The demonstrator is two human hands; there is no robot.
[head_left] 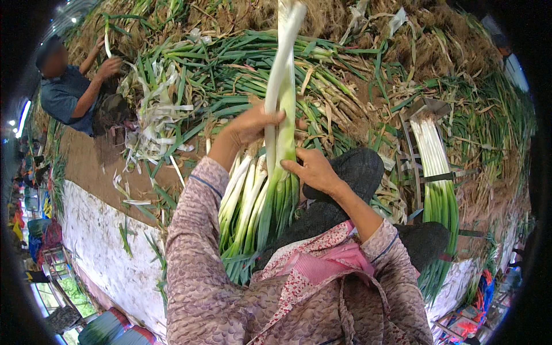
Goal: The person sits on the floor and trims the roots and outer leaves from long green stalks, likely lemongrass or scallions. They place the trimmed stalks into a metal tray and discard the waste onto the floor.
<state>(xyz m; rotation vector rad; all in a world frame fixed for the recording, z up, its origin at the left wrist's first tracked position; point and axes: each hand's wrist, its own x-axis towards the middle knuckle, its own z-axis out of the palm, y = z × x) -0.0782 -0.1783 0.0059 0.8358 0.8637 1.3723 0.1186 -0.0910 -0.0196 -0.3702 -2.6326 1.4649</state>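
My left hand (257,123) is closed around the white stalks of a thick green onion (285,99), held upright before me, with its pale upper end blurred. Lower down on the same stalk, where white turns to green, my right hand (311,169) grips it with the thumb across. Behind and below it lies a pile of peeled green onions (241,194), white ends up and leaves towards my lap. To the right, a bundle of green onions (431,151) rests in a metal frame (415,168), with a dark strap across the stalks and roots against the end plate.
Unpeeled green onions (241,77) lie in a heap ahead. Stripped pale skins (159,112) are strewn to their left. A co-worker (73,90) at the upper left holds a green onion (107,41). A dirty white sheet (108,228) covers ground at the left. My dark-clad knee (355,172) is near my right hand.
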